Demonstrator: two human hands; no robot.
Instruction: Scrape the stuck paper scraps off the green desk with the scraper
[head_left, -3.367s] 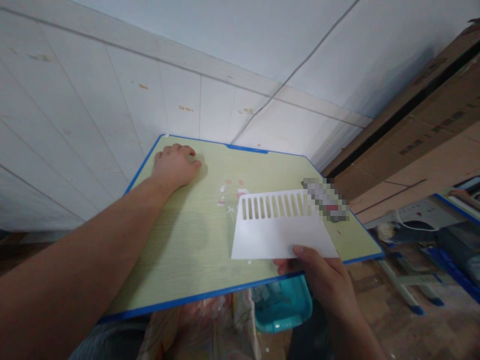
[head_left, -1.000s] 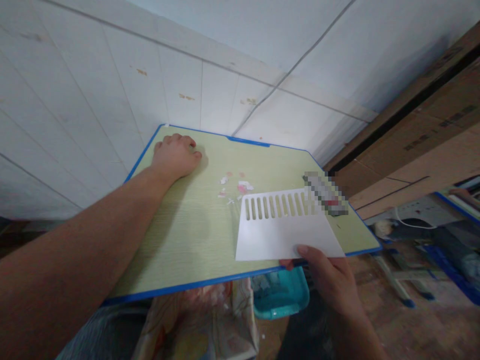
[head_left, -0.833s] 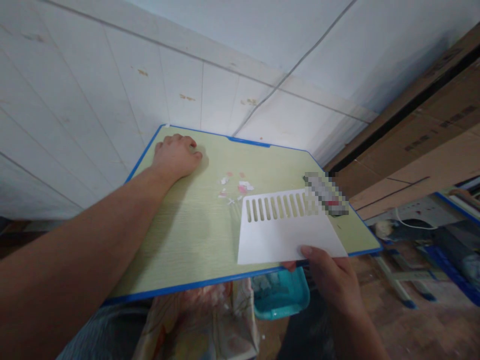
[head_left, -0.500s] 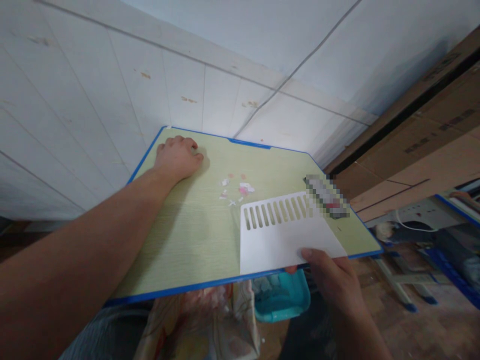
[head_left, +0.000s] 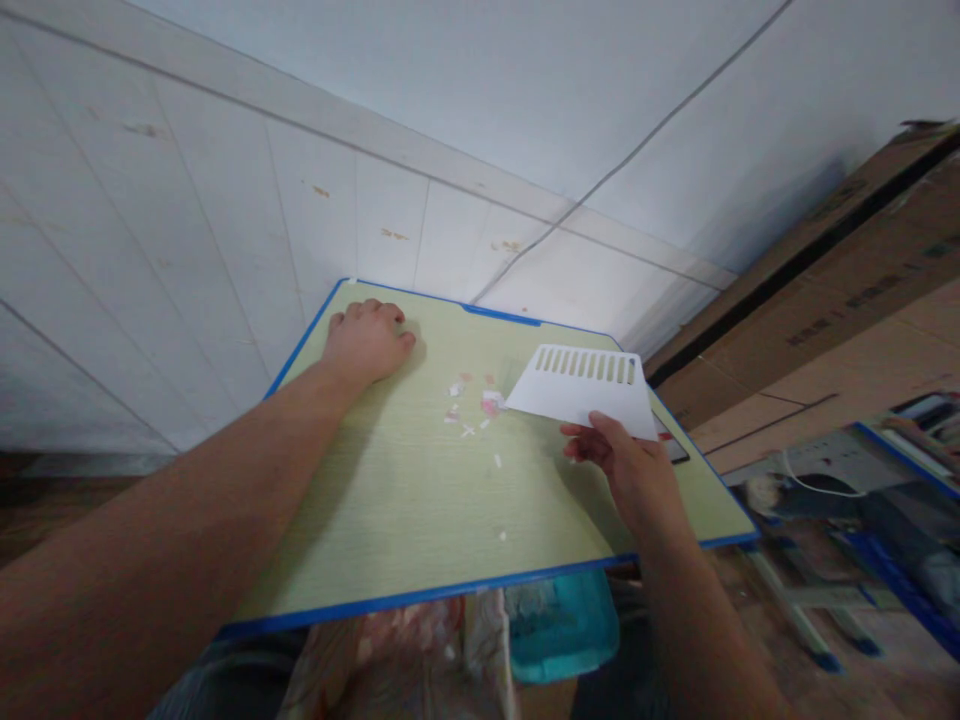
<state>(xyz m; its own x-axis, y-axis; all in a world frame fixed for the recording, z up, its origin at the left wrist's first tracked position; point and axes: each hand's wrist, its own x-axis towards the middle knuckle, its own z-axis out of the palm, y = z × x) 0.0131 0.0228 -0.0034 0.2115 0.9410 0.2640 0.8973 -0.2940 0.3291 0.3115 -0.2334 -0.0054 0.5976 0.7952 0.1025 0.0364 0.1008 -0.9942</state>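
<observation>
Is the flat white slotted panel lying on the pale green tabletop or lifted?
Near edge lifted: the right hand holds the panel, fingers curled beneath, above a shadow on the tabletop. Left corner touching: cannot tell.

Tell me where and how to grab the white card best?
Probably by its solid near edge, coming from the near right, thumb on top and fingers underneath, just as the right hand holds the card. That part is flat and whole, while slots run along the far side, so that side may bend more easily.

Place: workroom or classroom, unclear which | blue-edged desk [head_left: 412, 500] | second desk [head_left: 904, 459] | panelled wall [head_left: 240, 170] | cardboard boxes [head_left: 825, 290]
</observation>
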